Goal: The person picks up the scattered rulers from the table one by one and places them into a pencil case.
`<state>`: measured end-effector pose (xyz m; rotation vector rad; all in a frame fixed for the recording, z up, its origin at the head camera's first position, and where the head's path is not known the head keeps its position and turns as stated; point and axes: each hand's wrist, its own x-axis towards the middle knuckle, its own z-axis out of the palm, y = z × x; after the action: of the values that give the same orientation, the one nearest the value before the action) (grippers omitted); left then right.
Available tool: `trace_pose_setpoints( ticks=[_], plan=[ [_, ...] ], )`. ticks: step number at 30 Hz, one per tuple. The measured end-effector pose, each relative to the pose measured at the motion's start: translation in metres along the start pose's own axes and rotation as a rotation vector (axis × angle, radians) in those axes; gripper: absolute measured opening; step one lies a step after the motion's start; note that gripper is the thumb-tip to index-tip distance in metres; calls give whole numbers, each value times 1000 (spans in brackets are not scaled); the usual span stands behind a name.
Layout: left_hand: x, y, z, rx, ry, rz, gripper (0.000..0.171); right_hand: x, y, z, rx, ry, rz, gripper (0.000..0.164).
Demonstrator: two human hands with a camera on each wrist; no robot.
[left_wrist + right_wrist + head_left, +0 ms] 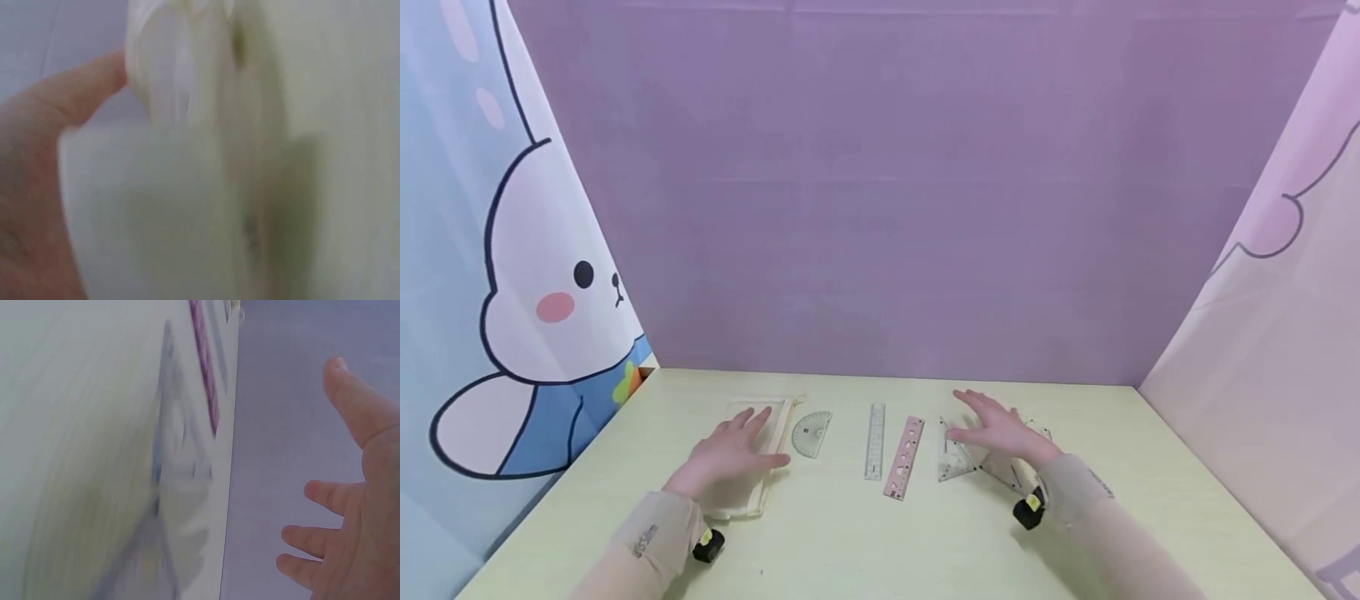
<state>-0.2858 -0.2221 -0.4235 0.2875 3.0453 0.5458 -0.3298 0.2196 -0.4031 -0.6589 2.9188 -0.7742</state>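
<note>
My left hand (733, 448) is over a pale, see-through pouch (752, 498) at the left of the table, its fingers spread. In the left wrist view part of that hand (37, 150) shows at the left, and the pouch (169, 69) is blurred. My right hand (996, 429), fingers apart, is above two clear set squares; one set square (953, 462) shows left of the wrist, and the other (1000, 468) is partly hidden beneath it. The right wrist view shows the hand (356, 512) raised off the table, holding nothing, with a set square (178, 437) below.
Between the hands lie a clear protractor (810, 434), a clear straight ruler (875, 442) and a pink ruler (903, 458) with cut-out shapes. A purple cloth (880, 208) hangs behind the pale table (842, 550), with printed curtains on both sides.
</note>
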Motion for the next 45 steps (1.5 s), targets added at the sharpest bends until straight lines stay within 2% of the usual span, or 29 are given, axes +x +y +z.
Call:
trace_pose_setpoints(
  ticks=[4, 8, 10, 13, 16, 19, 23, 26, 29, 35, 41, 45],
  plan=[
    [-1, 2, 7, -36, 19, -1, 100, 14, -20, 15, 17, -28, -33, 82],
    [1, 3, 7, -68, 57, -3, 87, 26, -37, 27, 71, -37, -55, 79],
    [2, 3, 6, -85, 75, -16, 73, 34, -45, 33, 137, -35, -67, 78],
    [6, 4, 5, -128, 95, -48, 42, 47, -56, 43, 231, -42, -89, 78],
    [9, 2, 8, -206, 113, -65, 17, 60, -67, 53, 295, -71, -130, 78],
    [13, -4, 15, -339, 105, -51, 15, 69, -79, 63, 327, -117, -162, 80],
    [19, -16, 27, -614, 42, 4, 10, 76, -92, 77, 350, -160, -130, 85],
    [21, -23, 34, -808, 1, -1, 12, 80, -97, 85, 294, -166, -87, 89],
    [21, -26, 37, -902, -3, -20, 15, 82, -100, 91, 215, -160, -60, 92],
    [22, -25, 39, -931, 25, 1, 15, 88, -103, 101, 157, -148, -45, 94],
    [17, -25, 38, -907, 49, -30, 14, 96, -113, 115, 116, -126, -46, 101],
    [12, -25, 36, -911, 58, -41, 13, 101, -121, 126, 22, -94, -33, 104]
  ],
)
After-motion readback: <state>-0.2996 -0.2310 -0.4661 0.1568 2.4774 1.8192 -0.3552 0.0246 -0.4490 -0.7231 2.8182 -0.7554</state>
